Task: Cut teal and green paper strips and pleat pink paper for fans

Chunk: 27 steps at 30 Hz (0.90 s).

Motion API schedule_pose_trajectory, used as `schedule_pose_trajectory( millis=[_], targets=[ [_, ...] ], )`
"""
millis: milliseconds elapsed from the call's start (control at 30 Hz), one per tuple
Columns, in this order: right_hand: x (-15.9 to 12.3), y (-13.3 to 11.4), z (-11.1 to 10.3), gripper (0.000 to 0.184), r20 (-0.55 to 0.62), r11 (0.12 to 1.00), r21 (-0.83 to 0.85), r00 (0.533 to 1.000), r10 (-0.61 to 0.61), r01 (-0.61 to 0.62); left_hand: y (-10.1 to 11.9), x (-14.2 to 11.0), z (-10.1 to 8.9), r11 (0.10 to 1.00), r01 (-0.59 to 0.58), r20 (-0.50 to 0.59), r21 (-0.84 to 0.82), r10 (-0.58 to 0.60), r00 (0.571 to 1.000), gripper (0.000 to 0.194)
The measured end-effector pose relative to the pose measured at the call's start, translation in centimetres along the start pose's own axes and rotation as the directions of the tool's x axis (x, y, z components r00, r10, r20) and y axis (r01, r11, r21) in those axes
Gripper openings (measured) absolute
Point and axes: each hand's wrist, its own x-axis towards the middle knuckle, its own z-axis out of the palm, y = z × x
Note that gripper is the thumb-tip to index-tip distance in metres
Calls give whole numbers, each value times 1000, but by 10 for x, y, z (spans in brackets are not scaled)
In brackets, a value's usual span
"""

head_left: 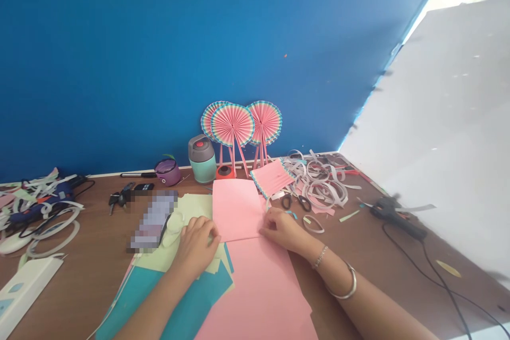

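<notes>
A pink paper sheet (237,212) lies between my hands, above a larger stretch of pink paper (258,287). My left hand (198,243) is closed at its lower left corner, with the fingers curled. At the lower right edge, my right hand (281,227) pinches the sheet between thumb and fingers. Under my left forearm are teal paper (139,289) and pale green paper (195,204). A pleated pink strip (273,177) with a striped edge rests just beyond the sheet. Black-handled scissors (295,202) lie beyond my right hand.
Pink paper fans (233,125) stand against the blue wall, beside a teal and grey bottle (202,162). Curled paper strips (324,186) heap up at the back right. A corded glue gun (398,218) lies at right, a power strip (30,292) at left.
</notes>
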Motion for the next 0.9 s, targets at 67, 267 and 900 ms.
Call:
schedule_pose_trajectory(
  millis=[67, 267, 900],
  targets=[
    [-2, 0, 0, 6, -18, 997, -72, 999, -33, 32, 2, -1, 0, 994, -107, -31, 25, 107, 994, 22],
    [-7, -5, 6, 39, 81, 882, -272, 922, -378, 385, 10, -2, 5, 909, -404, 51, 107, 400, 915, 69],
    [-16, -7, -22, 26, 169, 874, -289, 919, -356, 391, -19, -3, -10, 916, -400, -64, 32, 402, 914, 45]
  ],
)
